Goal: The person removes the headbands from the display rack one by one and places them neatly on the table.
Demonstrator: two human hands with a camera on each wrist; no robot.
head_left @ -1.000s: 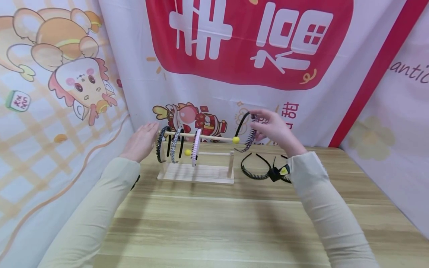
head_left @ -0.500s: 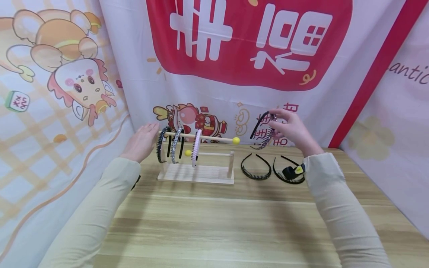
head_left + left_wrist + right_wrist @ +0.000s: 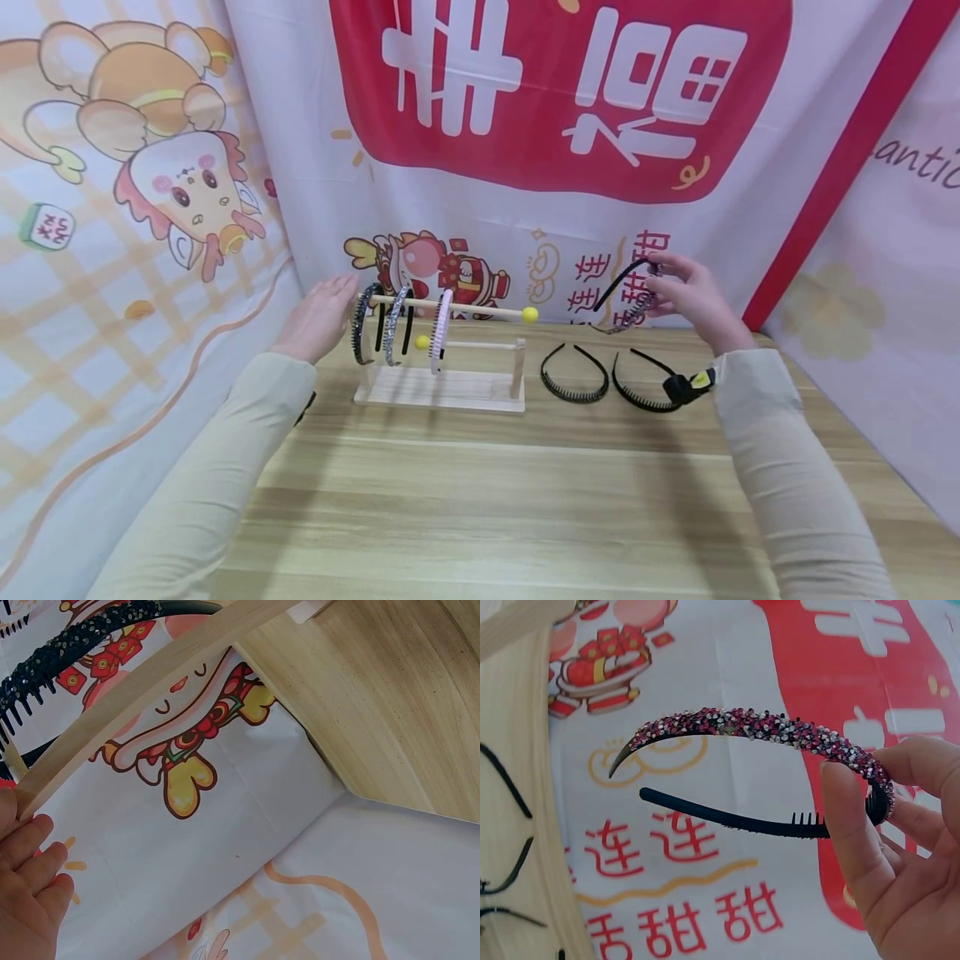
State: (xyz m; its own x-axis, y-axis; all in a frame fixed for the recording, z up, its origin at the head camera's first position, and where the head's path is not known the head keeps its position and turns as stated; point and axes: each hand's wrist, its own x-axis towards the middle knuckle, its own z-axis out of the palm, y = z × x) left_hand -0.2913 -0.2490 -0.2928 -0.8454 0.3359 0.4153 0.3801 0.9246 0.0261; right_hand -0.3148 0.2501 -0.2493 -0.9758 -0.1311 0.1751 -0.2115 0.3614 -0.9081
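Note:
My right hand (image 3: 693, 293) pinches a headband (image 3: 757, 727) by its curved middle, thumb on one side and fingers on the other. Pink and silver stones cover this toothed band, and its two ends point left. It is up off the table, right of a wooden headband rack (image 3: 442, 389). The fingers of my left hand (image 3: 318, 317) lie against the rack's left end, touching the top of its post (image 3: 142, 697); the thumb is out of sight. On the upper rod hang a black headband (image 3: 360, 325), a silver glittery headband (image 3: 392, 327) and a pale pink headband (image 3: 439, 332).
A black toothed headband (image 3: 574, 392) lies on the wooden table (image 3: 480, 500) right of the rack. Beside it is another black headband (image 3: 645, 402) with a bow. Yellow balls cap the rods (image 3: 530, 315). Printed cloth (image 3: 300, 167) stands behind and at both sides.
My right hand has moved right with the stone-covered headband, away from the yellow-tipped end of the upper rod. The left hand stays at the rack's left end.

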